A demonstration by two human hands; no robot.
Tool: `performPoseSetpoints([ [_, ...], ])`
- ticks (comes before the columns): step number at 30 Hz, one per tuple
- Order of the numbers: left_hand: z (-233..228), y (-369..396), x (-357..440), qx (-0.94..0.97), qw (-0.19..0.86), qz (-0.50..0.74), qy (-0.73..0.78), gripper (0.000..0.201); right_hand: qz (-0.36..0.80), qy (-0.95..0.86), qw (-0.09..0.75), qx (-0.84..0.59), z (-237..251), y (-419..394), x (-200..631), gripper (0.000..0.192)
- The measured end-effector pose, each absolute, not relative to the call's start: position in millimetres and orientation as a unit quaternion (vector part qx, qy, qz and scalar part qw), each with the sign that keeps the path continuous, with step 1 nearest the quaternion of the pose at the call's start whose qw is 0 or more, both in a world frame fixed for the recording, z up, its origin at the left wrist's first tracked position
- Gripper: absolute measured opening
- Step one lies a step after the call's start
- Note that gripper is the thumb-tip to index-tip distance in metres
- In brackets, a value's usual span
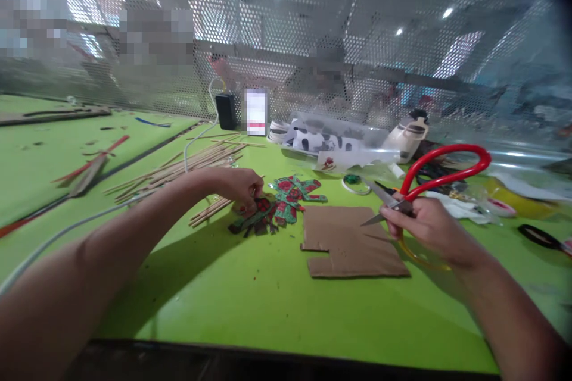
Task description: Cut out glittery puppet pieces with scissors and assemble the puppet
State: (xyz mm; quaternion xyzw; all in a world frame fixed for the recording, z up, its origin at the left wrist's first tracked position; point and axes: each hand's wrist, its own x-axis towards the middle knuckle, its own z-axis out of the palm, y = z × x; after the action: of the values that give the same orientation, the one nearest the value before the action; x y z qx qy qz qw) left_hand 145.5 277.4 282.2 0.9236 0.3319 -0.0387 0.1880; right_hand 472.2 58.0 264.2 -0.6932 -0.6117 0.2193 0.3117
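Observation:
My left hand (246, 188) is closed, fingertips pinched at the upper edge of a dark green-and-red painted cutout (255, 216) on the table. Just right of it lies a second green-and-red cutout (291, 195) with several arms. My right hand (422, 223) grips a pair of scissors (447, 169) near the pivot. One big red handle loop rises above the hand, and a yellowish loop shows beneath. The blades are parted and point left, over a flat brown cardboard piece (353, 244) with a notch in its left side.
Thin wooden sticks (196, 164) lie beyond my left arm, crossed by a white cable (67, 232). At the back stand a black box (226, 112) and a lit phone (256, 112). A bottle (406, 137), plastic wrap and black-handled scissors (540, 237) are at right. A perforated screen (286, 30) rises behind.

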Motion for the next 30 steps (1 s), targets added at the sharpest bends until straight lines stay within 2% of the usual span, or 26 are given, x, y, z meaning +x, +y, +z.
performPoseSetpoints([
  [5, 282.6, 284.5, 139.4, 0.912, 0.237, -0.072, 0.328, 0.006, 0.230, -0.609, 0.310, -0.692, 267.9, 59.1, 468.1, 0.045],
  [14, 289.9, 299.3, 127.6, 0.889, 0.291, -0.019, 0.352, 0.009, 0.279, -0.567, 0.331, -0.701, 266.5, 60.4, 463.9, 0.042],
  [18, 288.1, 297.2, 130.2, 0.873, 0.361, -0.001, 0.328, 0.009, 0.268, -0.564, 0.338, -0.704, 264.6, 62.6, 469.2, 0.043],
  [21, 289.2, 294.0, 130.0, 0.848, 0.435, 0.022, 0.302, 0.014, 0.267, -0.564, 0.377, -0.685, 263.8, 62.7, 476.3, 0.045],
  [26, 291.6, 291.6, 127.6, 0.792, 0.542, 0.083, 0.267, 0.020, 0.432, -0.425, 0.499, -0.620, 256.8, 62.5, 488.5, 0.036],
  [30, 289.3, 284.2, 136.9, 0.755, 0.591, 0.108, 0.261, 0.024, 0.479, -0.370, 0.464, -0.646, 244.7, 67.8, 493.7, 0.043],
])
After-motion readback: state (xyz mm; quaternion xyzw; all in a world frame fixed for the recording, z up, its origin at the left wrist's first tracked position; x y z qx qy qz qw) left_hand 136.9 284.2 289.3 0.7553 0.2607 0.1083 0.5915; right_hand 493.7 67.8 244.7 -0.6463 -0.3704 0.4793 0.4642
